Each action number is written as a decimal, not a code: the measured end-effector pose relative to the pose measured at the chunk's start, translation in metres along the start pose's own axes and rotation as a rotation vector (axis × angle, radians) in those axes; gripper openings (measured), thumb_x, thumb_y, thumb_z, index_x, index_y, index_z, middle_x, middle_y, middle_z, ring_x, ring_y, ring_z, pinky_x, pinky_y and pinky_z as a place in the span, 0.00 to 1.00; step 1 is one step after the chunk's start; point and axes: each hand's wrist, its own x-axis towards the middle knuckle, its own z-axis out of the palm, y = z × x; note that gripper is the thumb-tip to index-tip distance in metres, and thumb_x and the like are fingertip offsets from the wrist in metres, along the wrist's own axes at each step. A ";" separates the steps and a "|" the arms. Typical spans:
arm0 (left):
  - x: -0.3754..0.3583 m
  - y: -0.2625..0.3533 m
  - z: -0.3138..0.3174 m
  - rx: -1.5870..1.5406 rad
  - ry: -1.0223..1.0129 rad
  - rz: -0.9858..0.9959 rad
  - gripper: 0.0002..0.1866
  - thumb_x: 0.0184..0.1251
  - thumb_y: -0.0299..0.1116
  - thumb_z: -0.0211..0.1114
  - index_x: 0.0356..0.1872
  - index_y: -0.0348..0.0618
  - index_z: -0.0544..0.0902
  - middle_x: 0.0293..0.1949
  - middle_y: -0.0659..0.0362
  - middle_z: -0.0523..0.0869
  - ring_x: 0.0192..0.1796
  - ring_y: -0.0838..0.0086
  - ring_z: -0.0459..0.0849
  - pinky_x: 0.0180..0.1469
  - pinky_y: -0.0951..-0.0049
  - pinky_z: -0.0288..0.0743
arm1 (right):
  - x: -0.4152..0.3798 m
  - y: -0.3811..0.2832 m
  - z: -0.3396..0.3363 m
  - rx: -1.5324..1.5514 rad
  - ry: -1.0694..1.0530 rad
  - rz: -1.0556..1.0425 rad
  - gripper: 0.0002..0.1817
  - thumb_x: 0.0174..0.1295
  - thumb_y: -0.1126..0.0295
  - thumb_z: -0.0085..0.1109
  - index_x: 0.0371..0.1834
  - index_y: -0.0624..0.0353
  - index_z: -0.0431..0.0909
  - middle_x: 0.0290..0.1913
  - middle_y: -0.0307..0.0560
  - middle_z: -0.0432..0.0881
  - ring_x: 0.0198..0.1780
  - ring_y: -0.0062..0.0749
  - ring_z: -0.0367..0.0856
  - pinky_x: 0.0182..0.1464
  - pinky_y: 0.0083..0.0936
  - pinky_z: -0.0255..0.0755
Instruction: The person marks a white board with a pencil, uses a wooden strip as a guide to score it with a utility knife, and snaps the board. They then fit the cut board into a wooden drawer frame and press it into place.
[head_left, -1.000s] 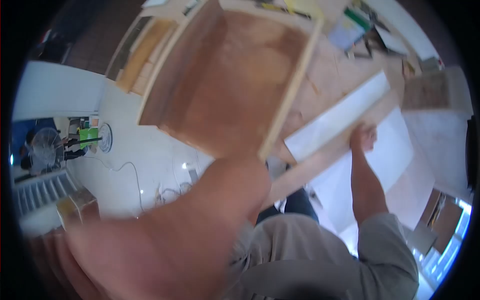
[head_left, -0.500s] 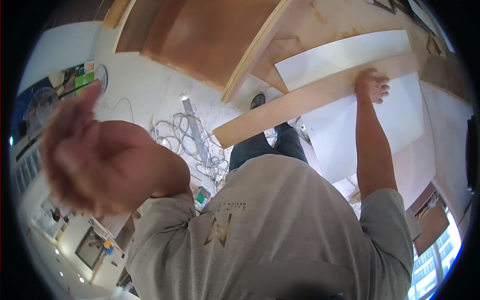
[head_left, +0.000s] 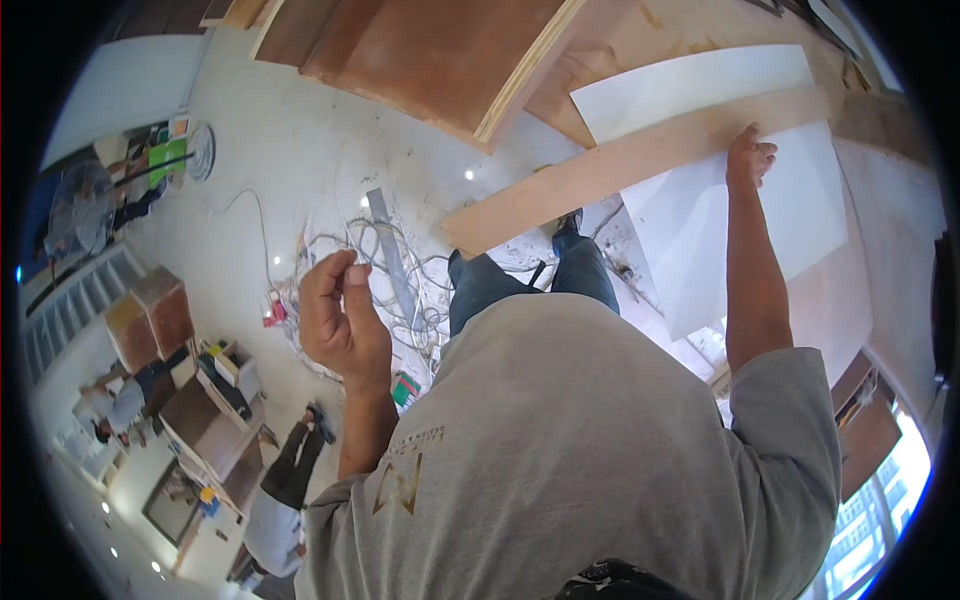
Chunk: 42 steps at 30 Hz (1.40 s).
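My left hand [head_left: 345,318] is raised at the left of my body, its fingers curled in and the thumb close to them; whether anything small is between them I cannot make out. At the upper right, my right hand [head_left: 750,158] grips the lower edge of a long, light-brown board [head_left: 620,160] with bent fingers. That board slants from the centre up to the right. Below it is a large white panel [head_left: 690,230], and a white strip [head_left: 690,90] shows along its upper side.
A brown wooden cabinet piece [head_left: 430,60] stands at the top. Tangled cables and a grey metal strip [head_left: 393,250] lie on the floor near my legs. A fan [head_left: 82,208] stands at the far left. Two other people [head_left: 280,510] are at the lower left, near wooden cabinets [head_left: 205,415].
My left hand has moved away from the camera, inward to the right. The long board's near end has shifted slightly up and right in view. My right hand remains at its edge.
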 end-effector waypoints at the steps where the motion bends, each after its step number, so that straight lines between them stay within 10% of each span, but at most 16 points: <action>1: -0.003 -0.011 -0.006 -0.016 -0.040 -0.054 0.08 0.70 0.21 0.63 0.46 0.29 0.83 0.42 0.54 0.86 0.40 0.74 0.85 0.46 0.78 0.79 | -0.011 0.013 -0.009 0.050 0.012 -0.068 0.44 0.69 0.38 0.42 0.69 0.72 0.62 0.68 0.71 0.68 0.69 0.63 0.68 0.66 0.58 0.61; 6: 0.009 -0.083 -0.022 -0.250 -0.362 -0.245 0.06 0.70 0.21 0.64 0.44 0.32 0.83 0.40 0.56 0.85 0.40 0.78 0.82 0.45 0.78 0.77 | -0.142 0.094 -0.073 0.050 0.277 -0.491 0.30 0.74 0.52 0.50 0.59 0.75 0.74 0.54 0.72 0.81 0.56 0.65 0.79 0.59 0.48 0.72; 16: -0.023 -0.269 -0.014 0.127 -1.192 -0.828 0.08 0.63 0.32 0.66 0.38 0.39 0.86 0.30 0.58 0.87 0.30 0.72 0.86 0.32 0.74 0.78 | -0.534 0.238 -0.085 0.035 -0.241 0.088 0.20 0.69 0.63 0.60 0.56 0.68 0.81 0.47 0.67 0.86 0.45 0.56 0.88 0.49 0.40 0.80; 19: -0.054 -0.327 0.004 0.312 -1.428 -0.117 0.08 0.60 0.34 0.67 0.33 0.39 0.86 0.29 0.51 0.88 0.32 0.61 0.88 0.36 0.64 0.80 | -0.586 0.266 -0.084 -0.016 -0.367 0.165 0.21 0.68 0.61 0.60 0.54 0.69 0.82 0.47 0.69 0.85 0.46 0.57 0.87 0.48 0.41 0.81; 22: -0.082 -0.312 0.034 0.331 -1.506 0.275 0.08 0.58 0.35 0.68 0.31 0.40 0.87 0.31 0.46 0.88 0.36 0.51 0.88 0.42 0.57 0.80 | -0.631 0.311 -0.067 -0.084 -0.355 0.184 0.18 0.66 0.61 0.57 0.47 0.65 0.85 0.44 0.65 0.86 0.44 0.57 0.87 0.46 0.43 0.80; 25: -0.106 -0.293 0.067 0.541 -1.699 0.522 0.07 0.57 0.35 0.68 0.31 0.42 0.87 0.32 0.47 0.88 0.37 0.49 0.88 0.42 0.55 0.81 | -0.679 0.347 -0.054 -0.201 -0.828 -0.146 0.15 0.63 0.61 0.56 0.39 0.59 0.86 0.39 0.60 0.87 0.41 0.56 0.86 0.43 0.45 0.79; 29: -0.103 -0.295 0.079 0.780 -2.386 1.012 0.09 0.54 0.35 0.68 0.34 0.44 0.89 0.35 0.45 0.89 0.40 0.50 0.88 0.44 0.54 0.80 | -0.773 0.358 -0.031 0.212 -0.798 0.090 0.12 0.58 0.61 0.56 0.31 0.56 0.85 0.34 0.55 0.85 0.36 0.53 0.84 0.37 0.45 0.76; 35: -0.110 -0.290 0.063 0.762 -2.265 1.079 0.11 0.55 0.37 0.70 0.36 0.43 0.88 0.35 0.45 0.89 0.40 0.51 0.88 0.43 0.55 0.80 | -0.800 0.361 -0.016 0.272 -0.621 0.231 0.14 0.64 0.62 0.53 0.32 0.60 0.82 0.36 0.62 0.84 0.41 0.61 0.83 0.44 0.50 0.76; 38: -0.122 -0.220 0.054 0.893 -2.268 0.736 0.14 0.55 0.41 0.72 0.35 0.41 0.88 0.35 0.45 0.89 0.37 0.53 0.88 0.41 0.58 0.80 | -0.797 0.382 -0.021 0.529 -0.653 0.163 0.14 0.63 0.62 0.55 0.32 0.61 0.83 0.33 0.60 0.84 0.37 0.52 0.85 0.42 0.44 0.76; 42: -0.097 -0.186 0.044 0.845 -2.449 0.497 0.16 0.52 0.43 0.73 0.34 0.40 0.87 0.33 0.45 0.88 0.35 0.54 0.87 0.40 0.59 0.79 | -0.772 0.347 -0.136 1.006 -0.910 0.594 0.12 0.64 0.64 0.58 0.37 0.61 0.86 0.32 0.47 0.85 0.35 0.31 0.82 0.41 0.32 0.76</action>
